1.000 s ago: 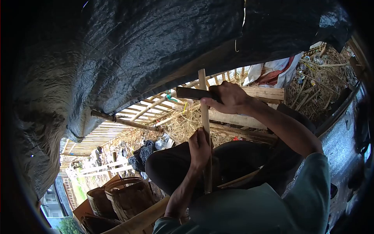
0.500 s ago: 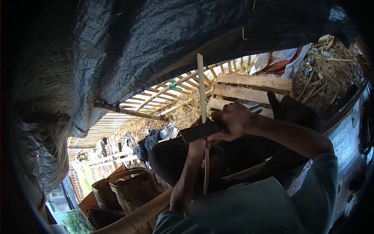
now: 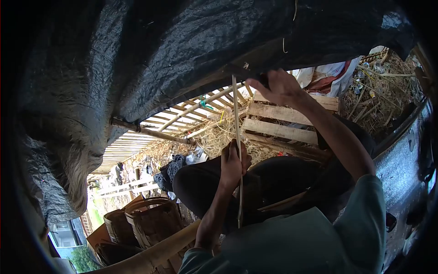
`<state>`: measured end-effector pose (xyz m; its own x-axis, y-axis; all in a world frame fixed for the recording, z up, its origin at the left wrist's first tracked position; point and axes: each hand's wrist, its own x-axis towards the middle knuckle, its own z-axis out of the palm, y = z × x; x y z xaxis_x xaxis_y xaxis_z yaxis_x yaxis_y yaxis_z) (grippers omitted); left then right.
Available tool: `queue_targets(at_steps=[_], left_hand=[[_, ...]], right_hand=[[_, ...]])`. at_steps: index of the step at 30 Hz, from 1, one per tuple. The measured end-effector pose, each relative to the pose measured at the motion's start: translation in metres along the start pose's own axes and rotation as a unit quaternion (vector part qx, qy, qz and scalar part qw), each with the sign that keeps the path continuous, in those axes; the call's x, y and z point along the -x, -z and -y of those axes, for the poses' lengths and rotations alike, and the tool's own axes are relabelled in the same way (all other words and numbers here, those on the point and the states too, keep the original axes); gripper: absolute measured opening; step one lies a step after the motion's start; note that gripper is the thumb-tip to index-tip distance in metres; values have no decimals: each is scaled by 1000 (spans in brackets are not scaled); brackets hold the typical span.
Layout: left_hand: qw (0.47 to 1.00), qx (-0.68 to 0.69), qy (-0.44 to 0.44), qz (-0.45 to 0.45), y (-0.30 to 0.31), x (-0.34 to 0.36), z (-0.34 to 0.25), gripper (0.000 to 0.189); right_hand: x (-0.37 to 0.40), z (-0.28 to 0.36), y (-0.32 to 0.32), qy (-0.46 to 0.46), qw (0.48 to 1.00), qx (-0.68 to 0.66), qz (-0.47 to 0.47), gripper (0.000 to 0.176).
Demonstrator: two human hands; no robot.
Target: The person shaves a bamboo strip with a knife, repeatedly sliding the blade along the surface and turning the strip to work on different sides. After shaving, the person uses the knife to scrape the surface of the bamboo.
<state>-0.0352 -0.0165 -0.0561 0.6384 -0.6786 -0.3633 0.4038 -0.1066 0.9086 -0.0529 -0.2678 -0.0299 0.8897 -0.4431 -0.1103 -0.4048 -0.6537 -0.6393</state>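
My left hand (image 3: 233,163) is wrapped around a long, pale bamboo strip (image 3: 237,121), which stands almost upright in view. Its lower end runs down in front of my shirt, past my dark-trousered knees. Up by the strip's top end, my right hand (image 3: 283,89) grips a broad-bladed knife (image 3: 242,73). The dark blade lies right at the strip's tip and blends into the black sheet behind it; its handle is mostly hidden by my fingers.
Black plastic sheeting (image 3: 182,50) hangs low overhead. Beyond my knees lie a slatted wooden pallet (image 3: 283,114) and dry straw. Woven baskets (image 3: 153,219) and a thick bamboo pole (image 3: 159,251) are at lower left. A slatted bamboo fence (image 3: 137,148) stands behind.
My right hand has carried the knife from just above my left hand up to the strip's top end. My left hand still holds the strip, which has dropped slightly in view.
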Motion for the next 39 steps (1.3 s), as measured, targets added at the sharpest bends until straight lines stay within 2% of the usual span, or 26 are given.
queue_targets(at_steps=[3,6,8,10,13,16,17,19,21,22,24,25,26,28,30,31,34,35,38,39], left_hand=[[999,36,-4,-22,3,-5,-11,38],[999,29,-10,-26,10,-10,-6,39],[999,21,-3,-43,9,-10,-6,39],[999,18,-9,-28,12,-10,-4,40],[992,-103,2,-68,12,-4,-3,30],[965,-229,-79,-95,11,-3,12,13],[969,-181,-100,-133,7,-2,16,7],[901,-343,-230,-136,19,-18,31,9],[904,-370,-155,-146,21,-13,25,18],[918,-342,-150,-133,5,-1,13,24],[943,-286,-133,-108,-24,26,13,35],[947,-286,-117,-87,-24,29,15,40],[950,-275,-97,-111,-25,26,15,39],[968,-211,-54,-127,-13,11,19,37],[979,-175,-7,-102,-9,10,12,41],[983,-158,-11,-98,-8,8,10,42],[992,-106,-22,-64,1,-4,16,45],[995,-88,-20,-51,5,-5,19,45],[1000,5,-5,13,13,-4,13,48],[997,71,35,24,13,-3,6,51]], right_hand=[[5,-3,7,18,999,-10,-44,77],[25,-5,-21,160,978,-1,-137,63],[41,4,-26,176,984,8,-7,62],[58,16,-33,212,975,34,55,63],[72,21,-53,299,952,55,39,61],[75,23,-57,264,960,66,73,62],[75,21,-58,269,958,77,67,62],[70,15,-58,280,953,102,54,63],[47,8,-45,162,986,21,29,75],[23,4,-33,101,995,-20,11,82],[-25,-16,8,-60,998,17,14,93],[-47,-37,17,-79,994,61,-40,95],[-50,-54,29,-86,992,75,-50,94],[-51,-74,28,-118,986,46,-105,91],[-38,-69,33,-108,991,3,-84,88],[-29,-57,37,-102,991,-24,-80,86],[-10,-27,29,9,988,-16,-155,75],[-6,-21,28,38,990,-33,-129,69],[-3,-13,9,89,988,34,-120,61],[0,-10,2,132,975,79,-161,56]])
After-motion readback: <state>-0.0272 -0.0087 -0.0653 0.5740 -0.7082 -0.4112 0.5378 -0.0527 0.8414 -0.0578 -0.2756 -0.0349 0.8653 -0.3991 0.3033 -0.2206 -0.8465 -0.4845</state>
